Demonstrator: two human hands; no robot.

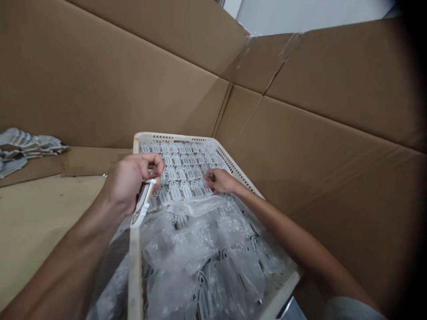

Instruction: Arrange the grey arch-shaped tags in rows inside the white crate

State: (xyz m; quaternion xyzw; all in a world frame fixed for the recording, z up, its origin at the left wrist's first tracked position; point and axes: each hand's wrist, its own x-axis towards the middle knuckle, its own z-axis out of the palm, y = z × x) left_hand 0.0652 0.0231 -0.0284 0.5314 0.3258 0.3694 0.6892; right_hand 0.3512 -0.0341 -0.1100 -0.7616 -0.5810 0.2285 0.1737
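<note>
Over the cream tray [173, 136] of flat pieces [182, 173], your left hand [133, 180] clamps a small stack [142, 206] on edge, seemingly to free your right hand [220, 181] — fingertips down among them, grip unclear.

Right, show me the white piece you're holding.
Head view, left of centre: the white piece hangs from the left hand over the left rim of the crate.

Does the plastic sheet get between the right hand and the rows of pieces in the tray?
No. The right hand rests directly on the uncovered pieces; the plastic sheet lies bunched over the nearer part of the tray only.
</note>
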